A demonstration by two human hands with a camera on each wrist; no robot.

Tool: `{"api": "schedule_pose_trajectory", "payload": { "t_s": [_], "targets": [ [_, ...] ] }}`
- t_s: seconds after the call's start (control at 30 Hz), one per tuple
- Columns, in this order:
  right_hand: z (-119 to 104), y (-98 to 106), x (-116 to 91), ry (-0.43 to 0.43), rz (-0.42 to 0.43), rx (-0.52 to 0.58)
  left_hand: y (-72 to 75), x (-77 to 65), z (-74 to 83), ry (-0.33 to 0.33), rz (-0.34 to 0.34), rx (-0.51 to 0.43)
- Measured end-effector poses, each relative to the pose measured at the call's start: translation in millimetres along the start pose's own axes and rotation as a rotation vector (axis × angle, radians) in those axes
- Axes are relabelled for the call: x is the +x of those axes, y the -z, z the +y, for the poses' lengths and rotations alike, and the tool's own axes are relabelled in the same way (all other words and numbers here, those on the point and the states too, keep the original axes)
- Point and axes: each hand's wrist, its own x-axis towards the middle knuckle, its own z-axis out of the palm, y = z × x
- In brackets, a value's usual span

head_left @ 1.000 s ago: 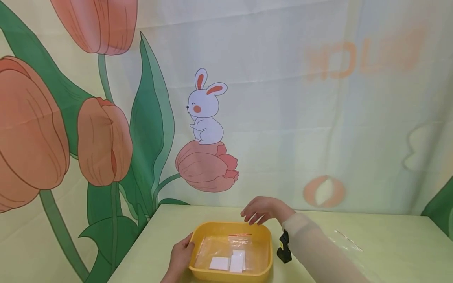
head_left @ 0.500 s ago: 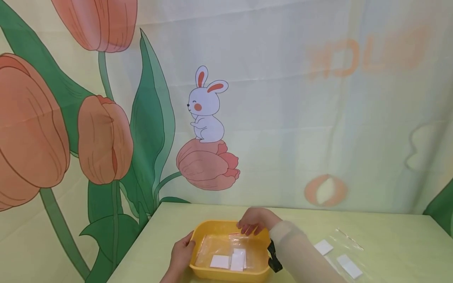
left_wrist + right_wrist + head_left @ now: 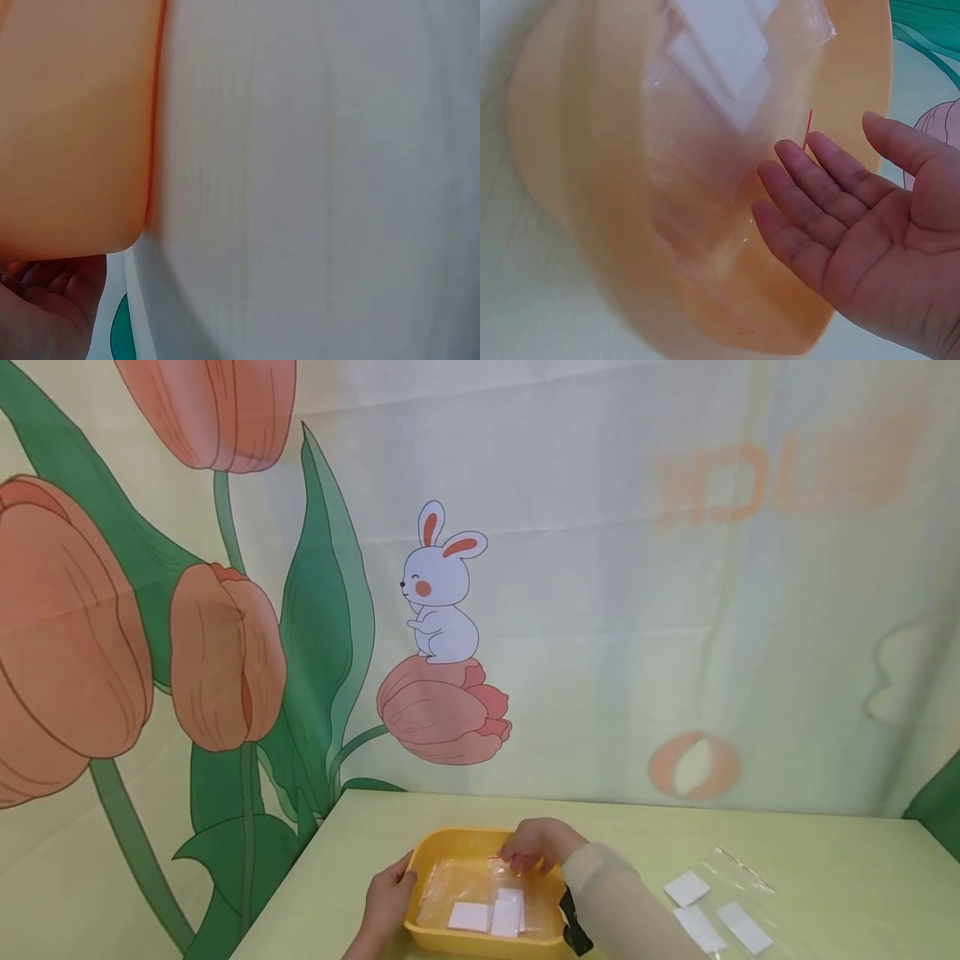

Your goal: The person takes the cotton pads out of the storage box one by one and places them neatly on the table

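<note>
A yellow plastic basin stands on the table, holding clear zip bags with white rectangular pieces inside. At its left side, my left hand grips the rim, thumb over the edge; in the left wrist view that hand shows beneath the basin's wall. My right hand is over the far right part of the basin, fingertips close to a bag's red zip strip. The right wrist view shows this hand with relaxed fingers and thumb apart, near the red strip.
Right of the basin, another clear zip bag lies on the table, with several white pieces by it. Behind the table hangs a printed curtain with tulips and a rabbit.
My right hand has come down from above the far rim into the basin. The right forearm has shifted left, uncovering white pieces on the table. The left hand keeps its grip.
</note>
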Motion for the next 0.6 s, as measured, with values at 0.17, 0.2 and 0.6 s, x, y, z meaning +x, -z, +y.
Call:
{"api": "schedule_pose_trajectory", "payload": {
  "t_s": [0.17,0.2,0.6],
  "targets": [
    [4.3,-2.3,3.6,-0.047,0.03,0.012,-0.5,-0.8,0.9,0.008,-0.008,-0.001],
    [5.1,-2.8,4.4,-0.054,0.034,0.014,-0.5,-0.7,0.7,0.004,-0.006,0.002],
    [9.5,-5.3,13.9,-0.029,0.045,-0.054,-1.4,2.6,-5.4,-0.028,0.0,0.013]
  ]
}}
